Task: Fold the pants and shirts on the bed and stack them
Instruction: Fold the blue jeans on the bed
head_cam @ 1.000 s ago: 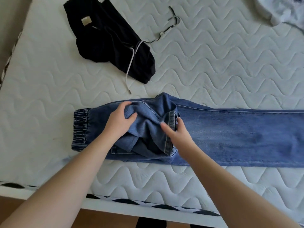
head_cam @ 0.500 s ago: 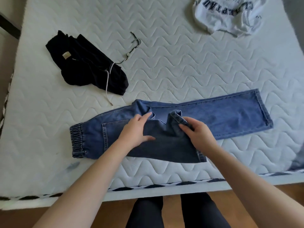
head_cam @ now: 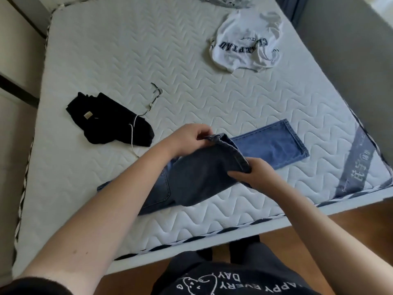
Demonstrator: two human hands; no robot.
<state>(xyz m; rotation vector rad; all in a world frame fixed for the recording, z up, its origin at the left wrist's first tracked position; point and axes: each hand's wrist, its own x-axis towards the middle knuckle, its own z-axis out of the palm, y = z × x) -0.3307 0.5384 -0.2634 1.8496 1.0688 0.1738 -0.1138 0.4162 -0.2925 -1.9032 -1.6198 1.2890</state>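
Blue jeans [head_cam: 204,177] lie across the near part of the white quilted mattress [head_cam: 148,60], their leg ends [head_cam: 276,143] stretched to the right. My left hand [head_cam: 187,137] pinches the far corner of a raised hem of the jeans. My right hand [head_cam: 253,173] grips the near corner of the same hem, and the fabric between them hangs lifted above the rest of the jeans. Black pants [head_cam: 110,122] with a white drawstring lie crumpled to the left. A white shirt [head_cam: 244,43] with dark lettering lies bunched at the far right.
The mattress edge [head_cam: 212,235] runs close in front of my legs, with wooden floor [head_cam: 340,226] below it. A grey wall or panel [head_cam: 350,60] borders the bed on the right. A loose cord [head_cam: 154,96] lies beside the black pants.
Both hands have taken hold of the hem and lifted it off the bed. The view has pulled back and tilted, so more of the bed and the white shirt show.
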